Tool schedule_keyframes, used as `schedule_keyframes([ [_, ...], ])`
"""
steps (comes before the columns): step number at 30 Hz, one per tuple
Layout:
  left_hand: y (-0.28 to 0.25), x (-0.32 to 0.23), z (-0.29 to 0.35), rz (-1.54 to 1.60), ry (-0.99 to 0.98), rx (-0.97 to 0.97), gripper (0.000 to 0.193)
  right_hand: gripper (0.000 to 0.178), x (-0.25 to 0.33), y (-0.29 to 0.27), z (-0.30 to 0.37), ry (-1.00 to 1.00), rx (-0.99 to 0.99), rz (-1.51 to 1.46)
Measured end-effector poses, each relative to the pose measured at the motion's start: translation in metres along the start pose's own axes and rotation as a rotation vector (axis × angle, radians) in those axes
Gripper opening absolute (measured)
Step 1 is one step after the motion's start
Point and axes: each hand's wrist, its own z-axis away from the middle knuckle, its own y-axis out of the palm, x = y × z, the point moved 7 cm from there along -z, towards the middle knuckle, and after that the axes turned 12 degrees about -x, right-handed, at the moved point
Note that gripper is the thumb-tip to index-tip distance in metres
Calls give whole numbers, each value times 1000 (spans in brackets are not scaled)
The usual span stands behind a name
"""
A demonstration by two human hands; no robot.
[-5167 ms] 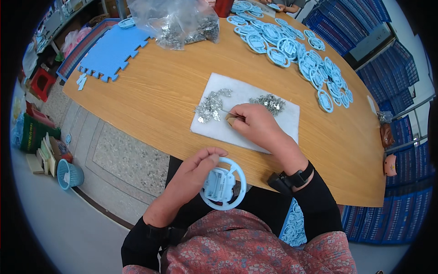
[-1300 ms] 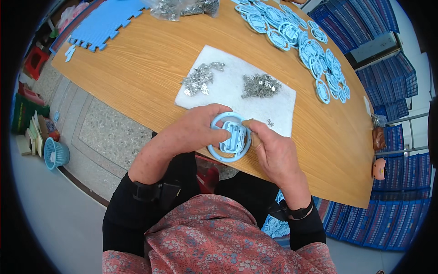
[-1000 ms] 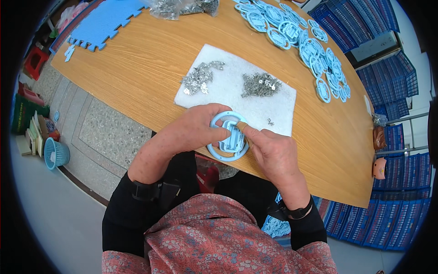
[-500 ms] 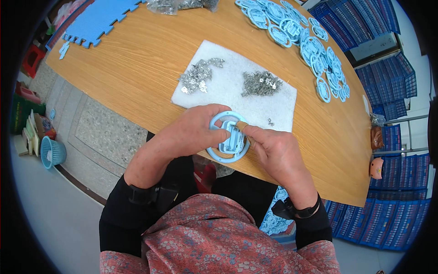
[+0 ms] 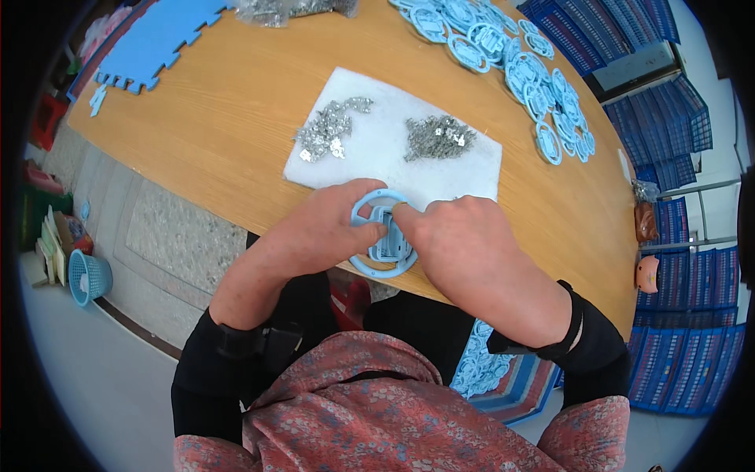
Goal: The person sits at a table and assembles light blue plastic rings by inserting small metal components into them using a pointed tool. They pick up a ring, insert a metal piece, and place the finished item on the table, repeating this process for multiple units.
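A light blue plastic wheel-shaped part point(image 5: 380, 273), round-rimmed with a rectangular compartment in its middle, is tilted over the table's near edge. My left hand point(image 5: 314, 230) is closed on its left side, with the thumb on the compartment. My right hand point(image 5: 464, 244) lies back upward, its index finger, wrapped in something tan, pressing at the compartment's upper right. The other right fingers curl out of sight; anything between them is hidden. Just beyond my hands, a white padded sheet point(image 5: 373, 161) carries two heaps of small metal pieces, a left heap point(image 5: 326, 130) and a right heap point(image 5: 440, 139).
More light blue wheel parts point(image 5: 528, 79) are heaped on the wooden table point(image 5: 236, 110) at the far right. A blue foam mat point(image 5: 161, 43) and plastic bags point(image 5: 291, 9) lie at the far side. Below the near edge sits a striped container point(image 5: 515, 393) of blue parts.
My right hand has turned over, back upward, and its forearm has swung outward. Its index finger now presses at the compartment. My left hand keeps its hold; the whole view has shifted slightly.
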Motion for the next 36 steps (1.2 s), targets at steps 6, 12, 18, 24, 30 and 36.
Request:
schedule_keyframes([
  [6, 2, 6, -1, 75, -46, 3, 47, 27, -28, 19, 12, 72, -143, -251],
  [12, 3, 5, -2, 102, -87, 36, 48, 27, -27, 21, 12, 77, -155, -239],
  [18, 1, 1, 0, 100, -71, 29, 49, 25, -27, 20, 12, 50, -182, -266],
  [24, 2, 5, 0, 34, 9, 30, 47, 17, -11, 11, 7, 86, -72, -143],
  [30, 1, 7, 0, 25, -48, -10, 47, 26, -3, 0, -1, -16, 17, -19],
  [36, 0, -2, 9, 374, -118, 54, 53, 25, -50, 5, 33, 395, -322, -599],
])
